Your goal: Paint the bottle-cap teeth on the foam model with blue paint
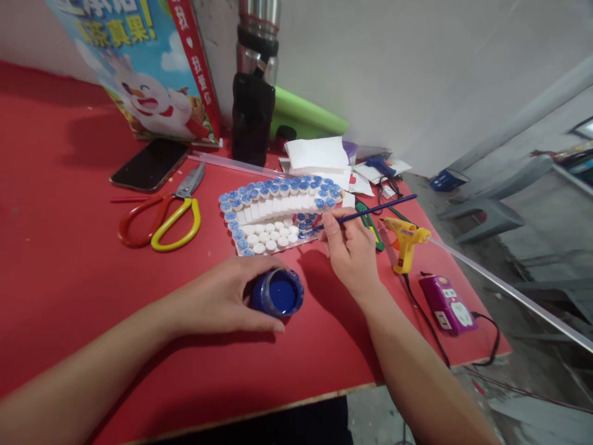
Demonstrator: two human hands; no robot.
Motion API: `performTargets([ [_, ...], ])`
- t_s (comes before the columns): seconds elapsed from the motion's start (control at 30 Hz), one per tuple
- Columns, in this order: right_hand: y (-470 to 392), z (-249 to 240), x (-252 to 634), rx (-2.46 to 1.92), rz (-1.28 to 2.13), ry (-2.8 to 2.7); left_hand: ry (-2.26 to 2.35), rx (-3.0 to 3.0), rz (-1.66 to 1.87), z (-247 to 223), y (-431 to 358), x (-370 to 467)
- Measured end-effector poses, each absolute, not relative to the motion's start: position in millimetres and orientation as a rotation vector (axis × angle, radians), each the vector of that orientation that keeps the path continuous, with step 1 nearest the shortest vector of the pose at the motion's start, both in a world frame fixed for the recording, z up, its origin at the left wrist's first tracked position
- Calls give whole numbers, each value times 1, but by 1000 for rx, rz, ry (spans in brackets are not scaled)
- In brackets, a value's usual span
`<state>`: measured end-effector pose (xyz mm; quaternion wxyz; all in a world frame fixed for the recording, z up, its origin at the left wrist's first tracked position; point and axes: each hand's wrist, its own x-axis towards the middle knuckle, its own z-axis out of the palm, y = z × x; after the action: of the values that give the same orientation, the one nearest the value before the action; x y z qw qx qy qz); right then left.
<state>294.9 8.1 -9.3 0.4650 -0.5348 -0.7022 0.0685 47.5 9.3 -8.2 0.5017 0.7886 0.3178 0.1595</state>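
Note:
My left hand (222, 296) is wrapped round a small open jar of blue paint (281, 293) on the red table, its mouth tilted towards me. A thin paintbrush (377, 209) with a dark blue handle is pinched in my right hand (349, 247). The brush's tip reaches the right part of a flat craft piece (273, 207) covered with small round discs. Its outer discs are painted blue, as are several near the brush. A cluster of white discs (271, 236) fills the lower middle, below a curved band of white strips. My right fingers partly hide its right end.
Left of the craft piece lie scissors (173, 210) and a black phone (151, 164). A dark bottle (252, 117) and a printed bag (152, 74) stand behind. To the right are a yellow glue gun (405, 241) and a purple power box (447, 305), both with cords, near the table's edge.

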Motion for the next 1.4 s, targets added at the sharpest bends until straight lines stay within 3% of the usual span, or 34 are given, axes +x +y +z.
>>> performTargets([
  [1.4,9,-10,301,-1382,146,-1647,777,1884,374,-9,10,47],
])
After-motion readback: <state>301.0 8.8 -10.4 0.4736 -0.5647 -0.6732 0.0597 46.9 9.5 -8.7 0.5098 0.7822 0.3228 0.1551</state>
